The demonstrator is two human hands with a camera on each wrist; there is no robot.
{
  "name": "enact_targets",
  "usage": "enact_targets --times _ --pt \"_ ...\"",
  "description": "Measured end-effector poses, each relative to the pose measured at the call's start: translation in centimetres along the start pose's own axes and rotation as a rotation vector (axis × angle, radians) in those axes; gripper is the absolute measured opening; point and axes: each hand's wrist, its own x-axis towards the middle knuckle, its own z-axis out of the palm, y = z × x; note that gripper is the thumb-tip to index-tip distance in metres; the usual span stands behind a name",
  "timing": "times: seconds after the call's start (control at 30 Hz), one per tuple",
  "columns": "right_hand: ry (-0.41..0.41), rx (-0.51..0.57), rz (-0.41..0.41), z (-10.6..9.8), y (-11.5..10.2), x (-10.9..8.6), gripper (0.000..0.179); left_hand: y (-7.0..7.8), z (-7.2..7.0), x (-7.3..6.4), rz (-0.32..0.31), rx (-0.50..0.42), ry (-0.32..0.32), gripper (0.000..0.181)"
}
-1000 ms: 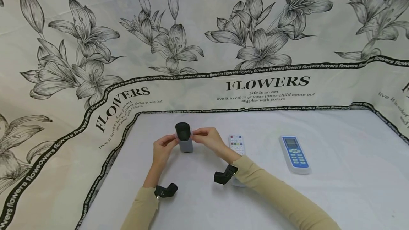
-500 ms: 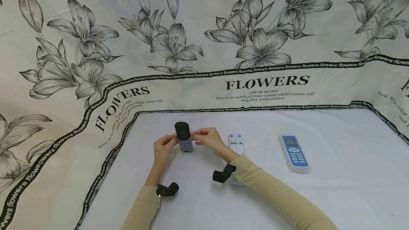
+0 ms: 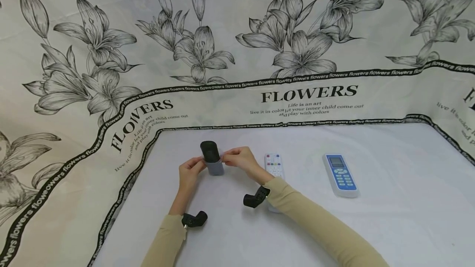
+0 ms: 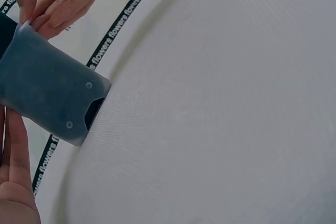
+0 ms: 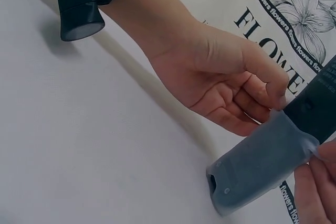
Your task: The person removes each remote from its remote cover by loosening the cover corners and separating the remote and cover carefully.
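Note:
A black remote control (image 3: 210,151) stands tilted at the back left of the table, its lower part inside a translucent silicone sleeve (image 3: 215,168). My left hand (image 3: 190,173) pinches the sleeve's rim on the left side. On the opposite side my right hand (image 3: 243,160) pinches the rim between thumb and fingers. In the left wrist view the sleeve (image 4: 50,87) shows a notch and two small round studs at its lower end, close over the cloth. The right wrist view has the black remote's upper body (image 5: 316,103) sticking out of the sleeve mouth.
A white remote control (image 3: 273,164) with coloured buttons lies partly under my right forearm. Farther right lies a white remote with a blue face (image 3: 341,175). A flower-printed cloth (image 3: 304,106) rises behind the white table surface (image 3: 400,201).
The black remote's top has tipped slightly to the left, with the sleeve rim showing more plainly below it. My right wrist has shifted a little left. Both hands keep their pinch.

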Motion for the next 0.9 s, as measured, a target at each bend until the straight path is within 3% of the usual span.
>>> enact_targets --times 0.43,0.9 --pt "0.049 0.004 0.008 0.6 0.1 -0.2 0.021 -0.6 -0.1 0.0 0.011 -0.022 0.016 0.014" --pt "0.101 -0.074 0.002 1.1 -0.2 -0.4 0.018 -0.8 0.0 -0.2 0.008 -0.004 0.017 0.019"
